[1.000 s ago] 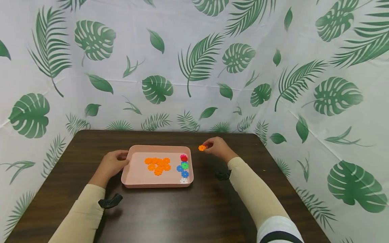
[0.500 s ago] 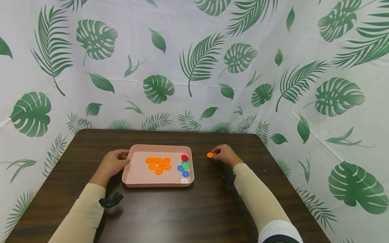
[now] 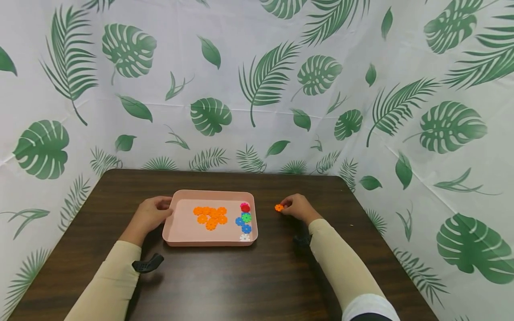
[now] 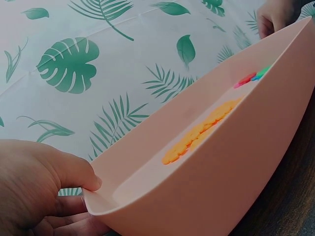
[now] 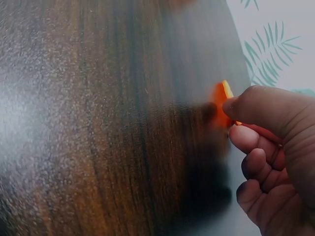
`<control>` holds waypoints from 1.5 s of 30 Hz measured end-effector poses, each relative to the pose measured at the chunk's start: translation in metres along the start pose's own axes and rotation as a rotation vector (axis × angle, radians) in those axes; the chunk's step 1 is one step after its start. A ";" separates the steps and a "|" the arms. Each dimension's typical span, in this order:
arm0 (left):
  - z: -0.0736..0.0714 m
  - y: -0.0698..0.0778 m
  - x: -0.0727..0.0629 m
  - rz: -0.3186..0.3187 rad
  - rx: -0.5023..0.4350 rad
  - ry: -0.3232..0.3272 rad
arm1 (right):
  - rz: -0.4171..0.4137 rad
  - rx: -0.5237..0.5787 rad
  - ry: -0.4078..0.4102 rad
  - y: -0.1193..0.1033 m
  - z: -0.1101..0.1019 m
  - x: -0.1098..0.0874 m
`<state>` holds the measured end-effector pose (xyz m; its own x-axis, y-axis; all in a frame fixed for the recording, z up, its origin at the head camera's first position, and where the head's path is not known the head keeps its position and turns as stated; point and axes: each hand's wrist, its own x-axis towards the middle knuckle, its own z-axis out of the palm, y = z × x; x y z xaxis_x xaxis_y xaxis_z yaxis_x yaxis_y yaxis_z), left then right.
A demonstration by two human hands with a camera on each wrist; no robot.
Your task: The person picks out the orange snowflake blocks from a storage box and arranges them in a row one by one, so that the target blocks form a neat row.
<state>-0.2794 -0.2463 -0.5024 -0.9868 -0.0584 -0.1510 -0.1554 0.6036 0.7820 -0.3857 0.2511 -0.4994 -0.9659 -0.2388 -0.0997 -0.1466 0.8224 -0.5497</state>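
Observation:
A pink tray lies on the dark wooden table. My left hand grips its left wall; in the left wrist view the thumb hooks over the rim and the other fingers stay outside. To the right of the tray, my right hand pinches an orange flower-shaped disc between thumb and fingers. Seen from the right wrist, that disc stands edge-on close over the table. Inside the tray sits a cluster of orange flower discs.
Along the tray's right side lie a red disc, a green disc, blue discs and a white disc. The table runs back to a leaf-patterned cloth, which also hangs at the right.
My right hand has moved right and toward me with the orange disc, away from the tray, then lowered slightly. The left hand has kept its hold on the tray.

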 end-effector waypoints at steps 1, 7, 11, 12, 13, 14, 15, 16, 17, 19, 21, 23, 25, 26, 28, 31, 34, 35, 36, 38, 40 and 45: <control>0.000 0.000 0.000 -0.001 -0.002 0.000 | -0.005 0.001 0.001 0.000 0.000 0.000; 0.000 0.000 0.000 0.007 0.001 0.002 | -0.015 0.004 -0.007 0.001 -0.002 -0.001; -0.001 0.001 -0.001 0.006 0.005 0.001 | -0.023 -0.009 -0.011 0.000 -0.005 -0.001; 0.000 0.002 -0.002 0.004 0.004 0.000 | -0.024 -0.009 -0.009 -0.001 -0.006 0.000; 0.000 0.002 -0.002 0.003 0.005 -0.001 | -0.025 -0.007 -0.005 -0.003 -0.008 0.000; 0.000 0.003 -0.002 0.001 0.004 -0.002 | -0.030 -0.006 0.000 -0.004 -0.009 0.000; 0.000 0.003 -0.003 -0.001 0.003 -0.002 | -0.035 -0.004 0.004 -0.006 -0.011 0.000; 0.000 0.003 -0.003 -0.003 0.001 -0.001 | -0.041 0.000 0.009 -0.008 -0.012 0.001; -0.001 0.004 -0.004 -0.003 -0.001 0.000 | -0.047 0.008 0.012 -0.011 -0.014 0.001; 0.000 0.004 -0.004 -0.004 -0.004 0.002 | -0.065 0.023 0.010 -0.017 -0.017 0.001; 0.000 0.004 -0.004 -0.004 -0.007 0.002 | -0.084 0.040 0.009 -0.024 -0.019 0.002; 0.000 0.003 -0.003 -0.002 -0.005 0.000 | -0.103 0.052 0.008 -0.032 -0.021 0.003; 0.000 0.001 -0.002 0.000 -0.003 -0.003 | -0.124 0.050 0.010 -0.041 -0.022 0.005; -0.001 0.001 -0.001 0.002 0.000 -0.005 | -0.128 0.056 0.007 -0.046 -0.023 0.006; 0.000 -0.001 0.000 0.007 0.006 -0.007 | -0.131 0.061 0.006 -0.056 -0.023 0.009; 0.001 -0.002 0.001 0.013 0.012 -0.003 | -0.139 0.078 -0.007 -0.071 -0.022 0.014; 0.003 -0.004 0.002 0.018 0.013 0.005 | -0.165 0.073 -0.015 -0.086 -0.017 0.020; 0.003 -0.004 0.002 0.016 0.014 0.007 | -0.178 0.070 -0.021 -0.091 -0.015 0.022; 0.003 -0.003 0.002 0.015 0.014 0.008 | -0.187 0.062 -0.028 -0.097 -0.012 0.024; 0.003 -0.002 0.002 0.008 0.014 0.005 | -0.209 0.050 -0.037 -0.107 -0.007 0.027; 0.002 -0.001 0.001 -0.003 0.016 0.001 | -0.223 0.036 -0.051 -0.118 -0.001 0.029; 0.000 0.001 0.002 -0.006 0.023 0.008 | -0.247 0.006 -0.076 -0.144 0.014 0.035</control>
<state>-0.2816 -0.2457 -0.5021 -0.9861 -0.0683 -0.1514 -0.1607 0.6210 0.7671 -0.3955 0.1174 -0.4356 -0.8822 -0.4703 -0.0240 -0.3745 0.7316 -0.5697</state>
